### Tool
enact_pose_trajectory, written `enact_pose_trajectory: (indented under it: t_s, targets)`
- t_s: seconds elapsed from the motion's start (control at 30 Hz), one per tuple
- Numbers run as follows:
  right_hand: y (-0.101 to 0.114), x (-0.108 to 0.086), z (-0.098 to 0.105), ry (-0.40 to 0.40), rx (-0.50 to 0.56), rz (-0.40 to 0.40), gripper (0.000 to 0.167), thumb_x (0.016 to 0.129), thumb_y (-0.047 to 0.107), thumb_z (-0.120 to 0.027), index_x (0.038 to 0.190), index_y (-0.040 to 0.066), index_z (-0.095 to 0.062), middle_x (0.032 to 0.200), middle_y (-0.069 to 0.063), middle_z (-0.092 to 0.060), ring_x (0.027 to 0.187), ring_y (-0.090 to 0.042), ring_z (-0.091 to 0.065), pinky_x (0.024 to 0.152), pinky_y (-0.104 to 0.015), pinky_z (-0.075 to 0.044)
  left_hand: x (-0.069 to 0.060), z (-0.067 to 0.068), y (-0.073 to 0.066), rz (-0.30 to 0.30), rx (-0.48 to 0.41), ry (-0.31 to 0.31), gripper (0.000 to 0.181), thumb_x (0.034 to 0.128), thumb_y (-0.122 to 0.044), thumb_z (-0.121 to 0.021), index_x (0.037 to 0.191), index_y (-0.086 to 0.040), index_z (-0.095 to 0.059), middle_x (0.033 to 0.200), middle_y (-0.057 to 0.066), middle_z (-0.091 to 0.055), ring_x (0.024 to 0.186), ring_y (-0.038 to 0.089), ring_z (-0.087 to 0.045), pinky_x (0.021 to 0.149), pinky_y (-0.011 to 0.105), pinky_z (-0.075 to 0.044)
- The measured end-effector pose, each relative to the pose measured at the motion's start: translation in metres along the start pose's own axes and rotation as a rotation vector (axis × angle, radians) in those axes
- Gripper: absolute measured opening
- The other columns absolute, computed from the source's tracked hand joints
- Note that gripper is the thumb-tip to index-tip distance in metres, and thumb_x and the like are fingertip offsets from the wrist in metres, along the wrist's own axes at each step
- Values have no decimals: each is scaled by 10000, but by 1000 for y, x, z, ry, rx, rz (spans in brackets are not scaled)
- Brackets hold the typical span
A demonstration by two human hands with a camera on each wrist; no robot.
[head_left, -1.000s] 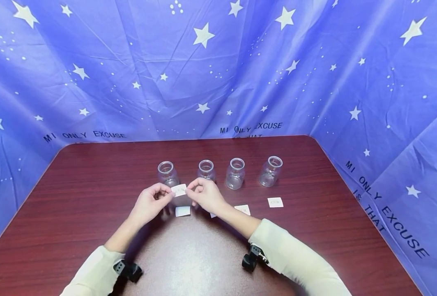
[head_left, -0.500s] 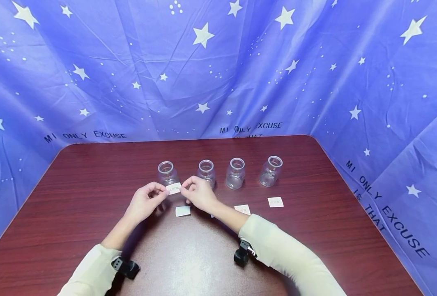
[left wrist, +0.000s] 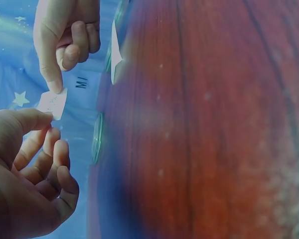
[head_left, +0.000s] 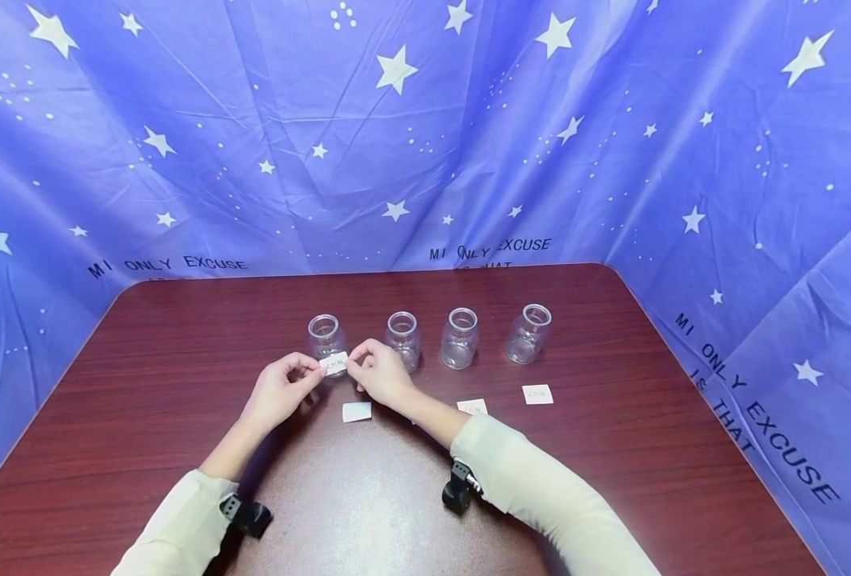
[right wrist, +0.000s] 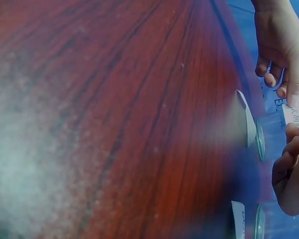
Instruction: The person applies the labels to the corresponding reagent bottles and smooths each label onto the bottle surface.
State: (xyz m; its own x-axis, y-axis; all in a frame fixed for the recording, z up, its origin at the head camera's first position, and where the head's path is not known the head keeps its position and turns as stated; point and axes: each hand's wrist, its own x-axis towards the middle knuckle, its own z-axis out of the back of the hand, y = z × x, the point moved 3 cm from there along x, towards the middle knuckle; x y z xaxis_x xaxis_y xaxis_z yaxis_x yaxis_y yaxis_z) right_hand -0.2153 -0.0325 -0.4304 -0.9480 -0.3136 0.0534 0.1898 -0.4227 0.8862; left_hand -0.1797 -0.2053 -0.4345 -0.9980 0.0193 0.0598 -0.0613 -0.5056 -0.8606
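A small white label with handwriting (head_left: 334, 364) is stretched between my two hands in the head view. My left hand (head_left: 279, 390) pinches its left edge with thumb and forefinger, and my right hand (head_left: 384, 376) pinches the right edge. Directly behind it stands the leftmost clear glass jar (head_left: 326, 340), upright with no lid; whether the label touches the glass I cannot tell. Both wrist views show the same label, (left wrist: 53, 103) in the left one, with thumbs and fingertips at its opposite edges. The remaining fingers of the left hand (left wrist: 30, 174) are loosely curled.
Right of that jar stand more open glass jars in a row: one (head_left: 402, 340) partly behind my right hand, then another (head_left: 458, 344) and the last (head_left: 529, 336). White labels lie in front: a blank-looking one (head_left: 357, 412), one by my right sleeve (head_left: 472, 406), one far right (head_left: 537, 394).
Both hands have carried the label leftward and slightly away from me, from between the first two jars to in front of the leftmost jar. The jars and loose labels have stayed put.
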Motion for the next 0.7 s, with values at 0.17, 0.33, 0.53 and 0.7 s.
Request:
enact_pose_trajectory:
  t_s: [0.17,0.33,0.53,0.7]
  targets:
    - [-1,3,-2,-20,0,-3,80,868,161,-622,893,90,-594,486,3,-536,406,-45,-489,387,-159,-317,1,1,-1,15,-1,-6,141,870,-157,-639,921,-27,-616,664,183,-654,497,205,-614,435,270,-451]
    - [-2,4,-5,-46,-9,18,80,876,161,-613,896,86,-591,477,27,-515,401,-26,-478,401,-156,-338,2,1,-2,29,-4,-17,140,864,-160,-645,917,-33,-621,687,192,-660,516,219,-624,444,265,-452]
    - [-1,4,-6,-83,-35,38,110,864,174,-639,904,83,-591,478,22,-514,382,-8,-456,393,-157,-341,2,1,0,52,4,-27,171,863,-196,-654,916,-37,-619,709,194,-668,533,217,-636,458,261,-453]
    - [-1,4,-7,-99,-43,31,187,855,206,-655,984,95,-578,484,10,-530,382,-19,-461,400,-168,-349,3,3,1,72,31,-50,217,858,-252,-664,917,-47,-624,723,166,-677,538,185,-637,474,260,-460]
